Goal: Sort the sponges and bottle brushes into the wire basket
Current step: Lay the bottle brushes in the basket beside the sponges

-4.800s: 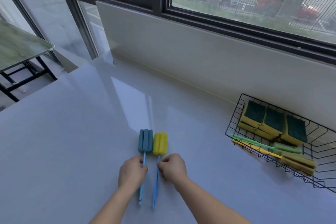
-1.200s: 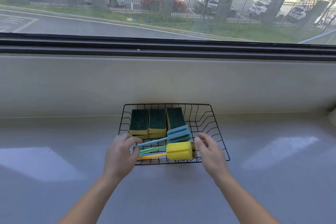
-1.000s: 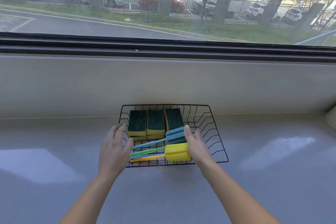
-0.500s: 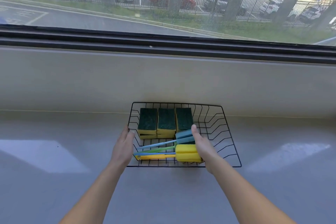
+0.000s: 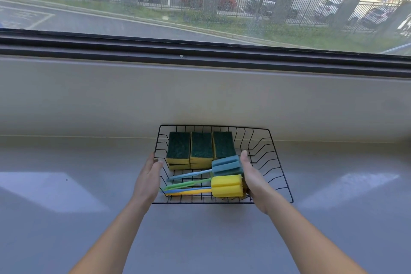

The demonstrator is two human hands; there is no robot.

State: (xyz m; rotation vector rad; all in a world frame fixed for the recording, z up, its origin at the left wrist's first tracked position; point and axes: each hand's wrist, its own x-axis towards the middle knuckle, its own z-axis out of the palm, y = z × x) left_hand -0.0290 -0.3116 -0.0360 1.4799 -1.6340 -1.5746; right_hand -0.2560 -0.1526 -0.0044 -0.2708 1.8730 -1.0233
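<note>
Black wire forms the basket point(image 5: 281, 176), which sits on a pale grey tabletop point(image 5: 66, 218) close to the low wall under a window point(image 5: 200, 6). Both hands reach into it from the near side with their fingers released and flat, grasping nothing.

Left hand point(image 5: 148, 181) stands edge-on at the basket's left wall, palm turned inward, its fingers point(image 5: 153, 162) pointing away from the person and touching or just beside the wire there; which of the two cannot be told. Right hand point(image 5: 255, 182) lies inside the basket, palm facing left, its fingers point(image 5: 244, 158) stretched straight alongside the foam heads of the brushes.

Between the two sets of fingers lie the bottle brushes, handles pointing towards the left fingers and heads against the right palm. A blue-headed brush point(image 5: 225, 165) lies on top and farther from the person, its pale blue handle slanting down to the left. A yellow-headed brush point(image 5: 226, 186) lies nearer, touching the right hand, with a blue handle under it. A green handle point(image 5: 186, 183) and a yellow handle point(image 5: 189, 192) show beside it; their heads are hidden.

Beyond the fingertips, against the far left part of the basket, three sponges point(image 5: 201, 148) stand side by side, dark green scouring faces up over yellow foam, with more yellow sponge edges showing beneath them. To the right of the right fingers the basket's wire floor is bare.
</note>
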